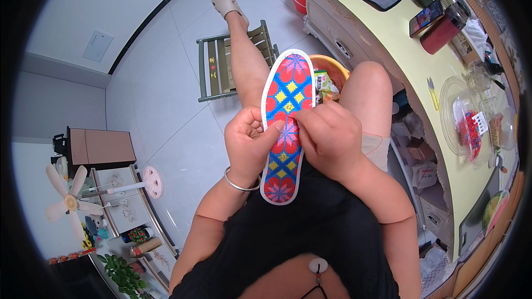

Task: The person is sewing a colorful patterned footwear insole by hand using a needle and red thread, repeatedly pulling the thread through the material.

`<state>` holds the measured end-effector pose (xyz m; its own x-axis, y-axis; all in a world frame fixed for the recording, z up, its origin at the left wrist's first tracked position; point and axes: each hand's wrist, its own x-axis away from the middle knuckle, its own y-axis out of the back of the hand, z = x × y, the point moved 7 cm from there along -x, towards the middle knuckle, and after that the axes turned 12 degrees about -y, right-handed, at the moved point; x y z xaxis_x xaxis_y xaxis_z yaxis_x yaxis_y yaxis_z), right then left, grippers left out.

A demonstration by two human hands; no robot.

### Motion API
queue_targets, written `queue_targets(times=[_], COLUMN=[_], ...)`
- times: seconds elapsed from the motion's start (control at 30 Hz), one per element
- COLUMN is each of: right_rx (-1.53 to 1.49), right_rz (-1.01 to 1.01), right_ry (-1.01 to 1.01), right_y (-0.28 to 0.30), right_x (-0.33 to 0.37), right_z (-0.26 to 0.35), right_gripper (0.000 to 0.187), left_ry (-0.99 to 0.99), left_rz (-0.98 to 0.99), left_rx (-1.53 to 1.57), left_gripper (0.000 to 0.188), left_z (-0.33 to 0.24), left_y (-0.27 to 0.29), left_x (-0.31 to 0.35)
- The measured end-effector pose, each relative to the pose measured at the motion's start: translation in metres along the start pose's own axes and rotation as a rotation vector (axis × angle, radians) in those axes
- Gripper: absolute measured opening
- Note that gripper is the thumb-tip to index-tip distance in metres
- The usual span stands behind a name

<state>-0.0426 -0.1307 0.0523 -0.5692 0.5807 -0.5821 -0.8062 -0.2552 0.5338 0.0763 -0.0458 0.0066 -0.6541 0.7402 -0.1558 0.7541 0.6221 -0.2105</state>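
An embroidered shoe insole (288,87) with a white border lies lengthwise before me, above my lap. Its face carries red and pink flowers, blue lattice and yellow diamonds in stitches. My left hand (249,143), a silver bangle at its wrist, grips the insole's left edge, thumb on top and fingers curled behind. Over the insole's middle and right edge, my right hand (332,135) is closed in a pinch at the stitching; what sits between its fingertips is too small to make out. A thin red thread (381,145) loops over my right thigh beside that hand.
A folding stool (213,69) stands beyond my left leg. Between my legs is an orange tub (341,66) with packets. On the right counter (410,83) are a phone (426,17), a red flask (440,34), a yellow cutter (433,94) and a clear tray (450,127) of red thread.
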Motion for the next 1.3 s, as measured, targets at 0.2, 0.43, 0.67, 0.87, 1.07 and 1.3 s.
queue_targets(times=[0.2, 0.43, 0.67, 0.87, 1.07, 1.3], right_rx=[0.037, 0.048, 0.019, -0.114, -1.281, -1.817], right_rz=[0.042, 0.077, -0.034, -0.141, 0.337, 0.322], right_ry=[0.013, -0.012, -0.038, -0.116, -1.097, -1.244], right_y=[-0.004, -0.012, -0.003, 0.019, -0.040, -0.062], right_x=[0.000, 0.005, 0.007, -0.005, 0.028, 0.042], right_z=[0.004, 0.006, 0.000, -0.007, -0.062, -0.055], right_gripper=[0.013, 0.013, 0.008, 0.006, 0.015, 0.033], left_ry=[-0.180, -0.265, -0.226, -0.204, 0.059, 0.064], left_rz=[0.012, 0.027, 0.008, -0.016, 0.028, 0.119], left_rx=[-0.183, -0.305, -0.156, 0.069, 0.406, 0.342], left_gripper=[0.011, 0.010, 0.010, 0.016, 0.016, 0.011], left_z=[-0.007, -0.003, -0.004, -0.002, 0.009, 0.015], left_y=[-0.002, -0.002, -0.003, 0.001, -0.016, -0.020], left_x=[0.004, 0.008, 0.004, 0.000, -0.003, 0.000])
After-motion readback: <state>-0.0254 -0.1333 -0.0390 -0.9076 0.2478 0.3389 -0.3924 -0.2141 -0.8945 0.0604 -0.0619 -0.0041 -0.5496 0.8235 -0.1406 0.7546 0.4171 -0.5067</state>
